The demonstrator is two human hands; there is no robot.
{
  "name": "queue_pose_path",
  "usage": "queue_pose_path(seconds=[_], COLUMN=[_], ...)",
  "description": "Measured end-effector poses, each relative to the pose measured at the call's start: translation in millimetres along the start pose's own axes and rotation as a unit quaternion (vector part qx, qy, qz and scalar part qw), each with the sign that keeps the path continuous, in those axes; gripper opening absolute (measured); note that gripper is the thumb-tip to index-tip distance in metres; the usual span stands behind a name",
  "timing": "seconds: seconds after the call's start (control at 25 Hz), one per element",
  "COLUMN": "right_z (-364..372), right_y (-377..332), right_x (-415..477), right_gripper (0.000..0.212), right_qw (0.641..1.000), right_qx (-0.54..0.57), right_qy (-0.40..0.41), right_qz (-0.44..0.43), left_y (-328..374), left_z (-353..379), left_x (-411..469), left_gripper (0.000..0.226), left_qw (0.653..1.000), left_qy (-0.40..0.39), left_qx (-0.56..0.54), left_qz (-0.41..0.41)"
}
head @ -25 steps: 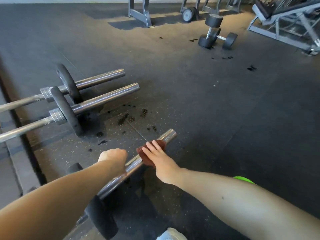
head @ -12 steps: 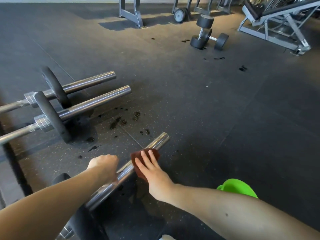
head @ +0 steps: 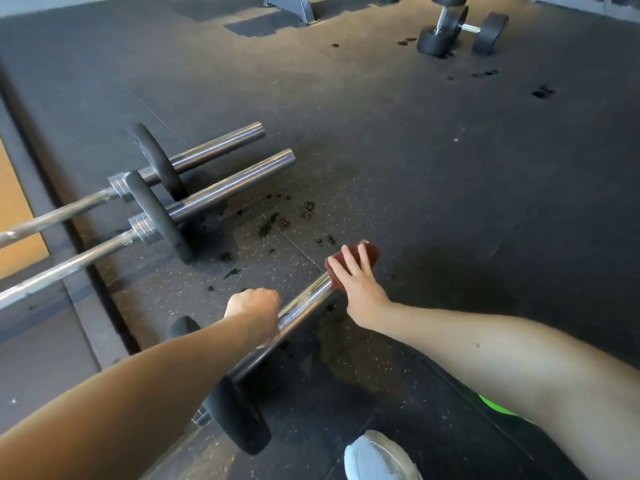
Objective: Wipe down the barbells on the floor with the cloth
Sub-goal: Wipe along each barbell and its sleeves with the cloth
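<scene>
The nearest barbell (head: 304,304) lies on the floor, its chrome sleeve running up to the right from a black plate (head: 239,420). My left hand (head: 252,311) grips the sleeve in a fist near its middle. My right hand (head: 360,285) wraps a dark red cloth (head: 367,252) round the sleeve's far tip, which the cloth hides. Two more barbells (head: 235,183) with black plates lie side by side to the upper left.
Dark wet spots (head: 284,221) mark the rubber floor between the barbells. Black dumbbells (head: 460,32) stand at the top right, a grey frame foot (head: 291,6) at the top. My white shoe (head: 377,457) is at the bottom edge.
My right hand has slid the cloth outward along the sleeve to its tip, covering the end. The left hand keeps its grip. The camera has tilted down.
</scene>
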State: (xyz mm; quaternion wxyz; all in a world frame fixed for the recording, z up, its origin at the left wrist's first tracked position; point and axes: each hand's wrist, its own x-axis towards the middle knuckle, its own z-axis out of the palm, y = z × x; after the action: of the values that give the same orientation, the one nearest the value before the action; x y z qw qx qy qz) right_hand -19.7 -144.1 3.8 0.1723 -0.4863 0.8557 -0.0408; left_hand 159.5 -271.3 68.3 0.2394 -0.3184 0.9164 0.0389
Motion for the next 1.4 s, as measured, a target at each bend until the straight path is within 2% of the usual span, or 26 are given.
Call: queue_pose_path(seconds=[0.12, 0.2, 0.28, 0.4, 0.56, 0.64, 0.72, 0.84, 0.92, 1.04, 1.12, 1.2, 1.28, 1.4], right_z=[29.6, 23.6, 1.3, -31.0, -14.8, 8.1, 29.3, 19.3, -1.4, -28.5, -22.1, -0.7, 21.7, 13.8], right_y=[-32.8, -26.5, -3.6, 26.5, 8.1, -22.7, -50.5, -40.1, -7.0, 23.4, 11.0, -24.2, -58.2, -53.6], right_x=[-38.3, -30.6, -4.3, 31.5, 29.1, 0.4, -32.2, -36.6, -9.9, 18.6, 16.7, -9.6, -46.0, -60.8], right_gripper=[0.117, 0.115, 0.110, 0.102, 0.106, 0.113, 0.116, 0.110, 0.106, 0.104, 0.103, 0.105, 0.106, 0.104], right_qw=[0.994, 0.989, 0.994, 1.000, 0.999, 0.999, 0.995, 0.982, 0.991, 0.999, 0.997, 0.999, 0.996, 0.983], right_qx=[0.007, 0.018, 0.020, 0.017, 0.027, 0.026, 0.026, 0.024, 0.000, -0.007, 0.004, -0.001, -0.017, -0.001], right_qy=[-0.036, -0.023, -0.009, 0.002, 0.026, 0.029, -0.002, -0.032, -0.020, 0.019, 0.037, 0.043, 0.009, -0.049], right_qz=[-0.105, -0.143, -0.110, -0.009, 0.029, -0.014, -0.101, -0.182, -0.131, 0.040, 0.063, 0.017, -0.082, -0.177], left_y=[-4.7, -7.3, -10.6, -8.1, -9.3, -9.0, -7.5, -8.3, -11.9, -8.3, -6.7, -9.2, -11.2, -13.6], left_z=[11.9, 12.6, 11.2, 4.8, 0.7, 3.0, 5.5, 2.9, 2.4, 3.2, 3.3, 4.0, 5.7, 9.0], left_x=[-6.5, -1.8, 7.6, 13.9, 12.9, 11.5, 11.2, 13.6, 18.1, 15.6, 15.5, 15.0, 15.2, 19.8], left_gripper=[0.022, 0.023, 0.022, 0.019, 0.018, 0.019, 0.021, 0.015, 0.017, 0.017, 0.018, 0.021, 0.023, 0.026], left_qw=[1.000, 0.999, 0.999, 0.999, 0.999, 0.999, 0.999, 0.999, 0.999, 1.000, 1.000, 1.000, 1.000, 0.998], left_qy=[0.004, 0.018, 0.030, 0.025, 0.016, 0.013, 0.009, 0.007, 0.006, 0.009, 0.011, 0.008, 0.003, -0.006], left_qx=[-0.022, -0.031, -0.027, -0.032, -0.040, -0.037, -0.034, -0.038, -0.031, -0.018, -0.014, -0.015, -0.015, -0.049], left_qz=[-0.021, -0.022, -0.016, -0.006, -0.009, -0.012, -0.017, -0.020, -0.012, -0.008, -0.007, -0.011, -0.018, -0.031])
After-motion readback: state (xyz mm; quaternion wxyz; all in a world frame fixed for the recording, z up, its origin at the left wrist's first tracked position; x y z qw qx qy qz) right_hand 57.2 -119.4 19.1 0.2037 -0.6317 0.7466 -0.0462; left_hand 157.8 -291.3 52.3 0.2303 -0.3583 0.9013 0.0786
